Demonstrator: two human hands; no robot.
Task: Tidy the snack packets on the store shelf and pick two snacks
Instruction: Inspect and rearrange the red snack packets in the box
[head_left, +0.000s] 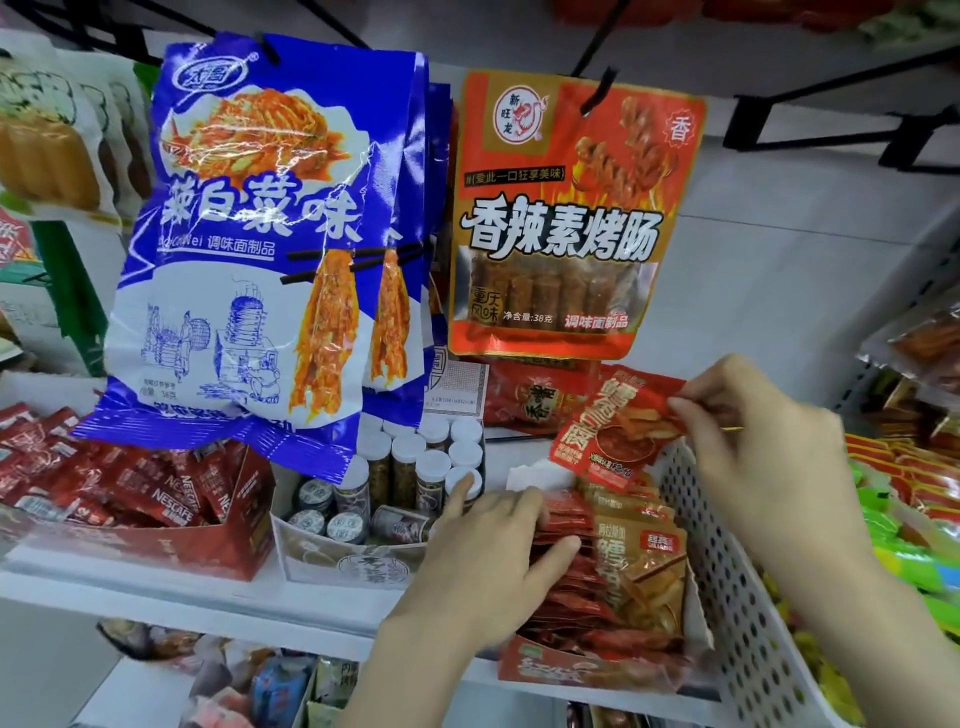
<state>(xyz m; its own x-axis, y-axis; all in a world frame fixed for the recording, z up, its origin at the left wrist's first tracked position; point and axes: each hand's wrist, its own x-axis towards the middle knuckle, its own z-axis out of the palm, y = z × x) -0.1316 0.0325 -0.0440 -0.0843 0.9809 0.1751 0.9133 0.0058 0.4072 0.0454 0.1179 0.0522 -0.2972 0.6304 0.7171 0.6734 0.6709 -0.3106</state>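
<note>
Jars (415, 467) left of packet box (597, 670)

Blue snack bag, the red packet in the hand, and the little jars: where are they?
blue snack bag (249, 234), head view, front middle.
red packet (618, 431), head view, printed front; right hand (769, 452) pinches its corner.
little jars (410, 467), head view, a white lid.

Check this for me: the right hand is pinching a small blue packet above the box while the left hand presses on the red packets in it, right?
Not quite: in the head view, the packet pinched by the right hand is red, not blue. The left hand does press on the red packets in the box.
</note>
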